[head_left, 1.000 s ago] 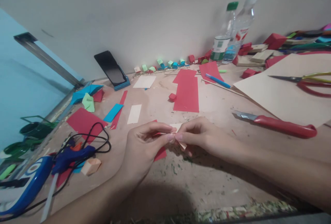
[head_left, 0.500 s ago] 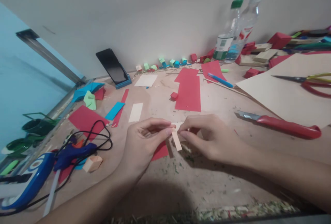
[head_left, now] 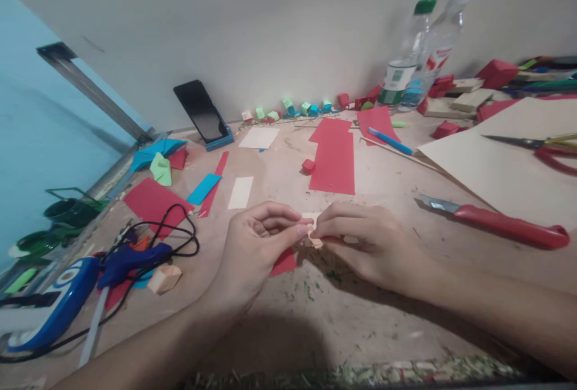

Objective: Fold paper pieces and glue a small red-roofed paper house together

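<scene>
Between my fingertips is a small cream paper strip (head_left: pixel 314 242), bent or curled over at its upper part. My left hand (head_left: pixel 261 252) pinches it between thumb and index finger. My right hand (head_left: pixel 360 240) also has its thumb and fingertips closed on the strip from the other side, partly covering it. Both hands hover over the table in front of me. Beneath the left fingers a piece of red paper (head_left: pixel 283 262) shows. Beyond the fingertips lies a pale paper piece, mostly hidden.
Red card (head_left: pixel 333 163), a blue strip (head_left: pixel 204 189) and a cream strip (head_left: pixel 240 192) lie ahead. A red-handled knife (head_left: pixel 511 226) and scissors (head_left: pixel 541 145) are at right. A blue glue gun (head_left: pixel 130 265) with its cord lies left. A phone (head_left: pixel 201 110) and bottles (head_left: pixel 396 80) stand at the back.
The strip hung straight down from my fingers before; now it is bent up and looks shorter. My right fingers have closed in on it. The view has shifted slightly.
</scene>
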`<control>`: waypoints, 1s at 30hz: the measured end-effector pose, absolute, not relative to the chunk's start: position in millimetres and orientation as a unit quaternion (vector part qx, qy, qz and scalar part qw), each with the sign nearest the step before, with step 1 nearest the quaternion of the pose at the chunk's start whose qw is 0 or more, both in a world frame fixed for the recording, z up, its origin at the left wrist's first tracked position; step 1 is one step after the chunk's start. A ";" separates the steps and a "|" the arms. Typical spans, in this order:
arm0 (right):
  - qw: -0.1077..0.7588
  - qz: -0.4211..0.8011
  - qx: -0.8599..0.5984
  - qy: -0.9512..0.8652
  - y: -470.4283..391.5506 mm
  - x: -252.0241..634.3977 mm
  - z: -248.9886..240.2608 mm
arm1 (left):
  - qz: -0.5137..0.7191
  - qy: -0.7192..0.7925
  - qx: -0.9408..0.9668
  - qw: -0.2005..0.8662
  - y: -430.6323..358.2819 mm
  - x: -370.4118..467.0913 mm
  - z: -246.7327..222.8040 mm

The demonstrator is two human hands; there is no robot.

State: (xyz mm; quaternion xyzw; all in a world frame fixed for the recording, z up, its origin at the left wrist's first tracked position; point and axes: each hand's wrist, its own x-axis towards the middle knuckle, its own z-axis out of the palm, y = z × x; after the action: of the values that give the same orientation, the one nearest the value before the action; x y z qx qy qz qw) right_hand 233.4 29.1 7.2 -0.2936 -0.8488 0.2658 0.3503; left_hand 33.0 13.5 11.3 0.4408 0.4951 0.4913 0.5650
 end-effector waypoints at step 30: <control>0.347 0.367 -0.438 -0.744 25.9 228.3 16.8 | 0.434 0.476 0.490 0.587 11.8 30.9 17.5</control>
State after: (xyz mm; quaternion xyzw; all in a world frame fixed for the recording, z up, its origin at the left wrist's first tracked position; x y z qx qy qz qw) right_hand 228.3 25.9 16.8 -0.4376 -0.7436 0.3672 0.3475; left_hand 30.9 11.8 17.5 0.4897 0.4761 0.4344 0.5872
